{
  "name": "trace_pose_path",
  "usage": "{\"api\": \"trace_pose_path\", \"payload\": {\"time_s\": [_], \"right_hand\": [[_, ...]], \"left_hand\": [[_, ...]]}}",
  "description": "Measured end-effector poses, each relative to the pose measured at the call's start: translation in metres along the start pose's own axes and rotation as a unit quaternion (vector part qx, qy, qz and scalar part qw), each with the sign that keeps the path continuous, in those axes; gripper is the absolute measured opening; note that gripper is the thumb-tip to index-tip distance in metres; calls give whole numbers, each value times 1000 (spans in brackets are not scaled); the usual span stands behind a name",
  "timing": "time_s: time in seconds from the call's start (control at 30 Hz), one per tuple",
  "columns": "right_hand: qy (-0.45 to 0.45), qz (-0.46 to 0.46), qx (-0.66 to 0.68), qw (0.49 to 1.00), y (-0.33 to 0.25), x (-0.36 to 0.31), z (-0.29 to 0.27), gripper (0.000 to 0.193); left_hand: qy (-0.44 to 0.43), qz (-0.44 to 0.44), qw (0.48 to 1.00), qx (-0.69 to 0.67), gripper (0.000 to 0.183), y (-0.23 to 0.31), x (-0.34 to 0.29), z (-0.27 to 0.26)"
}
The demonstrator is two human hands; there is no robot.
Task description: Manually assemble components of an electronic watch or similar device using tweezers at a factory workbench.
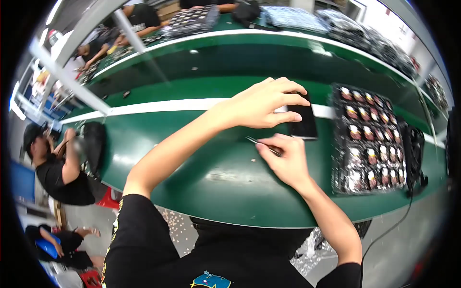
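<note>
My left hand (pixel 269 103) reaches across the green bench with its fingers apart and bent. Its fingertips are over or against a flat black rectangular object (pixel 303 126), partly covered by the hand; I cannot tell what kind it is or whether they touch it. Closer to me, my right hand (pixel 287 158) is closed round thin metal tweezers (pixel 252 140), whose tips point left over the bench top. Right of both hands lies a clear plastic tray (pixel 342 184) with rows of small dark and shiny parts in its pockets.
A black cable bundle (pixel 414 149) lies beyond the tray, its cord hanging off the bench edge. Behind the white strip rises a raised shelf (pixel 230 34) bearing bagged goods. A tiny scrap (pixel 253 160) lies near my right hand. At left, a person (pixel 62 168) sits by the bench.
</note>
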State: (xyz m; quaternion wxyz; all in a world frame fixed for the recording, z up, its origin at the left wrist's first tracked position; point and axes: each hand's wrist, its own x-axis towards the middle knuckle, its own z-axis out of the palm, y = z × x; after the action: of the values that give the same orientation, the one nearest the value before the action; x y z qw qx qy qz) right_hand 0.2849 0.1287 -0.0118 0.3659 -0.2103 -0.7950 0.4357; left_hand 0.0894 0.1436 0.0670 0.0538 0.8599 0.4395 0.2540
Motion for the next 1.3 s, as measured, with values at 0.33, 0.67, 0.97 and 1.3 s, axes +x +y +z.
{"api": "trace_pose_path", "payload": {"time_s": [0.33, 0.67, 0.97, 1.3], "right_hand": [[-7, 26, -12, 1000, -7, 4, 5, 12], [-19, 84, -27, 996, -8, 0, 4, 13], [6, 103, -10, 995, -1, -2, 2, 13], [3, 116, 42, 992, 1, 6, 2, 12]], "left_hand": [[142, -448, 778, 416, 55, -188, -336, -129], [293, -602, 686, 284, 46, -233, -432, -144], [203, -323, 920, 85, 40, -105, -260, -81], [23, -178, 980, 82, 64, 31, -168, 8]]}}
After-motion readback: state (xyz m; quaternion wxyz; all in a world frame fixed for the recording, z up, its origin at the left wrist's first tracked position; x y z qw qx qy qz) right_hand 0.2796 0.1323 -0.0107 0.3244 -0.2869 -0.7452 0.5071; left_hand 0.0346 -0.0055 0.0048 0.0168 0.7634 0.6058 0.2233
